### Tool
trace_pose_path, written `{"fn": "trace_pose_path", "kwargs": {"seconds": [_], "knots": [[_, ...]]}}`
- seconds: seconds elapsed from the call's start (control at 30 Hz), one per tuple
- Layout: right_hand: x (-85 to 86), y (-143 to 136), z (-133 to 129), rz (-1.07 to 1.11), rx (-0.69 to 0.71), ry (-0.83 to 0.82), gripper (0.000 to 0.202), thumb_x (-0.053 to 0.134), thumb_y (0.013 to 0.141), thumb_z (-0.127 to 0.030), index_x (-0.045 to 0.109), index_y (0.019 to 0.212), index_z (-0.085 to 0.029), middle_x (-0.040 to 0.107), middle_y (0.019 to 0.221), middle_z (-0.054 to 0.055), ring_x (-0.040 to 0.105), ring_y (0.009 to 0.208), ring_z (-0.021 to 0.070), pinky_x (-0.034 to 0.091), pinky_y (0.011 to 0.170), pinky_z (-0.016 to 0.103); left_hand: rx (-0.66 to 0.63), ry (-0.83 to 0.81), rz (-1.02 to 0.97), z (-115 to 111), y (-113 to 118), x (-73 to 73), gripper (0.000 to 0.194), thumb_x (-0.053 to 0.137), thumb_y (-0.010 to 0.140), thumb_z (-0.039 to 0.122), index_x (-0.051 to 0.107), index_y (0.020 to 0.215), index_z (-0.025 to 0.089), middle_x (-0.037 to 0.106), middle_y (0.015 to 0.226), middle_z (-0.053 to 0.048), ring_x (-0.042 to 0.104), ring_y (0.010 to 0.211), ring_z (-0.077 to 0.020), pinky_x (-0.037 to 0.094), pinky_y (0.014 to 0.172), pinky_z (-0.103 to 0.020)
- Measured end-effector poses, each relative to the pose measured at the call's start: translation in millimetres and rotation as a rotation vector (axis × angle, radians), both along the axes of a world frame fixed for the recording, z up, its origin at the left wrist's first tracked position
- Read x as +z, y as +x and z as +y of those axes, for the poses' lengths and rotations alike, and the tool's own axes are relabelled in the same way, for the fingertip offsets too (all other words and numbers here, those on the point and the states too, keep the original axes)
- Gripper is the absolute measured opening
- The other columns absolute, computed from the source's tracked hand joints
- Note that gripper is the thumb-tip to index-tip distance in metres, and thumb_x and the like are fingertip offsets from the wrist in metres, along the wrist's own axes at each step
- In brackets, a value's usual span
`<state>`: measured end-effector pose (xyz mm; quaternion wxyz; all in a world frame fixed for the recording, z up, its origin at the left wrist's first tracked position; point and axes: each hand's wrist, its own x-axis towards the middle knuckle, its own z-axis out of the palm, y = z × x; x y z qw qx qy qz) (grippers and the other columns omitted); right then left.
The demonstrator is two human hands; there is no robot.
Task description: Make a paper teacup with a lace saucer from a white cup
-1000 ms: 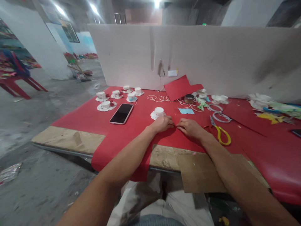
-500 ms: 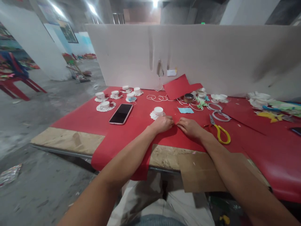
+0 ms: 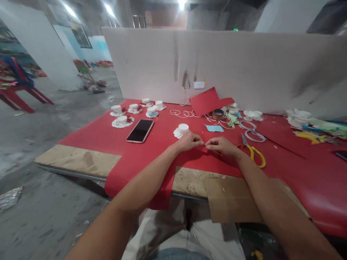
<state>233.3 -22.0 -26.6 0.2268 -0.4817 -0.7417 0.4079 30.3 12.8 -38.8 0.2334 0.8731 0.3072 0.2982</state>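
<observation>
My left hand (image 3: 190,141) is closed in a pinch just in front of a small white paper cup shape on a lacy round base (image 3: 182,130). Facing it, my right hand (image 3: 221,146) pinches as well, fingertips almost meeting the left ones. Between them shows a small red piece (image 3: 204,147), which looks like paper; it blends into the red sheet (image 3: 159,155) below, so its shape is unclear. Yellow-handled scissors (image 3: 255,153) lie right of my right hand.
A phone (image 3: 140,131) lies left of my hands, with several white cup shapes (image 3: 122,121) behind it. Further back are a blue paper piece (image 3: 214,128), a tape roll (image 3: 218,114), folded red paper (image 3: 204,102) and white rings (image 3: 255,135). A pale board (image 3: 151,65) stands behind. Cardboard (image 3: 230,202) overhangs the front edge.
Both hands have risen slightly off the sheet, and their pinching fingertips have shifted a little to the right. The small red piece between them shows more. The view has tilted slightly.
</observation>
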Motion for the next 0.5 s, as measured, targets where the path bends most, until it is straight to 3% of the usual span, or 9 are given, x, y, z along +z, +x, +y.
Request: {"fn": "trace_pose_path", "kwargs": {"seconds": [0.17,0.3,0.5], "knots": [[1.3,-2,-1,-0.038,0.001,-0.009,0.024,0.057,0.072,-0.035,0.063,0.078,-0.012,0.046,0.047,-0.005,0.036,0.04,0.007,0.026,0.041,0.021,-0.004,-0.052,0.065,0,0,-2.5,0.023,0.056,0.076,0.031,0.069,0.079,0.012,0.061,0.06,0.0,0.05,0.056,-0.0089,0.034,0.054,-0.019],[-0.5,-4,1,-0.12,0.035,0.122,0.022,0.056,0.071,-0.031,0.065,0.075,-0.012,0.062,0.064,0.002,0.051,0.056,0.0118,0.037,0.054,0.023,-0.034,0.024,0.118,2,2,-8.3,0.017,0.056,0.074,0.022,0.07,0.081,0.014,0.067,0.074,-0.002,0.055,0.065,-0.011,0.038,0.061,-0.02],[-8.0,-4,3,-0.274,0.051,0.355,0.018,0.054,0.073,-0.026,0.065,0.079,-0.014,0.064,0.071,0.003,0.055,0.063,0.014,0.04,0.059,0.023,-0.031,0.191,0.155,5,4,-15.2,0.016,0.054,0.075,0.019,0.069,0.079,0.015,0.066,0.077,-0.003,0.057,0.071,-0.0132,0.04,0.067,-0.022]]}}
